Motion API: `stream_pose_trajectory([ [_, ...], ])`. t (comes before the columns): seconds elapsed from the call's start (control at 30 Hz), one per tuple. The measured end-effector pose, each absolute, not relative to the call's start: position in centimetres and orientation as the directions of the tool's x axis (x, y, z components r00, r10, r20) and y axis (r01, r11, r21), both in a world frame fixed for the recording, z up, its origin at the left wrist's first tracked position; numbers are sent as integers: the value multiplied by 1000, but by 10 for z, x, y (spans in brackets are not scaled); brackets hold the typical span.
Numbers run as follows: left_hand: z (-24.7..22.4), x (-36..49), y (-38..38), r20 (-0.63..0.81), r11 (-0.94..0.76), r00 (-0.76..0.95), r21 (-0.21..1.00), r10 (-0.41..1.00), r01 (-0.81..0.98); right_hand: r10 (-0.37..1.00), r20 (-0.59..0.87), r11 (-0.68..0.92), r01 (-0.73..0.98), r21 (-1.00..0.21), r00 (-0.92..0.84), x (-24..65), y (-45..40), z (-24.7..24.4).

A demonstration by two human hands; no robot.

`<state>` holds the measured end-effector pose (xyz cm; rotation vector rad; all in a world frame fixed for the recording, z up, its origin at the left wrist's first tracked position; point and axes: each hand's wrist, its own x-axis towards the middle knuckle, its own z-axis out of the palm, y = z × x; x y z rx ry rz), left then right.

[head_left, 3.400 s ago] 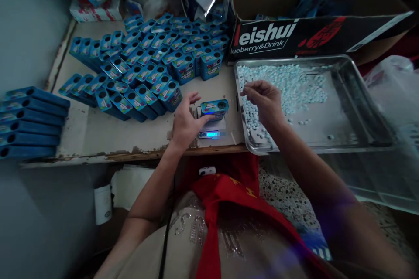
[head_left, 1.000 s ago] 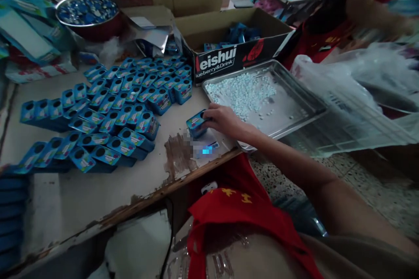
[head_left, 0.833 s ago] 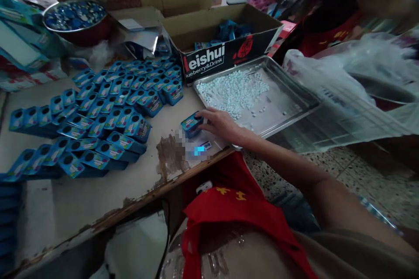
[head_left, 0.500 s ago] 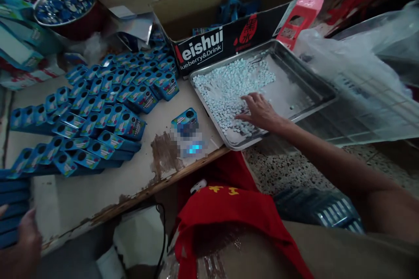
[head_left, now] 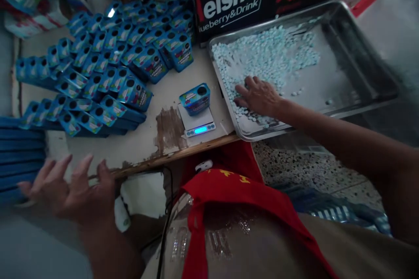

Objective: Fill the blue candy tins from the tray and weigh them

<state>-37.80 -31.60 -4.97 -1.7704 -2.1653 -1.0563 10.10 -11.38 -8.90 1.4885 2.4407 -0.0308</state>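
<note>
A metal tray (head_left: 356, 96) holds many small pale blue tablets (head_left: 271, 52). In its left part my right hand (head_left: 260, 96) rests among the tablets with fingers apart and curled down onto them; nothing is visibly gripped. My left hand (head_left: 75, 187) hovers over the table's front edge at the left, fingers spread, holding nothing. Between the hands a blue box (head_left: 195, 99) with a round hole in its top stands on a small white scale (head_left: 201, 124) whose display glows blue.
Many blue boxes (head_left: 98, 65) stand in rows on the table (head_left: 137, 150) at the left. More blue packs (head_left: 19, 161) are stacked at the far left edge. A black printed carton (head_left: 235, 2) stands behind the tray. A red apron (head_left: 225, 183) covers my lap.
The view has shifted down and closer. My left hand has moved right and further into view, fingers spread. My right hand has moved toward the tray's left side among the tablets.
</note>
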Motion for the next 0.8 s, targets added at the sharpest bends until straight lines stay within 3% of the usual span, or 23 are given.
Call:
stream_pose_trajectory([
  [0.1,-67,-354,-306,677,14,-133,178,724,984,856,-336,456,880,134,-392,95,-114,-80],
  [0.17,-76,-338,-299,648,-19,-81,146,757,989,864,-341,432,893,128,-369,91,-116,-77],
  [0.4,-92,-296,-282,533,-173,9,259,846,950,905,-305,333,940,72,-298,83,-123,-80],
  [0.53,-106,-284,-277,443,-170,7,331,897,928,939,-258,227,973,-37,-229,85,-122,-84],
  [0.6,-111,-282,-277,421,-175,22,329,907,928,962,-200,159,976,-149,-187,88,-121,-85],
  [0.67,-115,-282,-278,406,-183,32,338,913,923,982,-144,66,933,-353,-123,93,-118,-85],
  [0.73,-115,-285,-278,392,-182,30,356,919,917,982,-188,-152,723,-674,30,97,-114,-81],
  [0.8,-114,-288,-276,398,-191,27,379,917,905,926,-349,-377,369,-849,144,101,-110,-73],
])
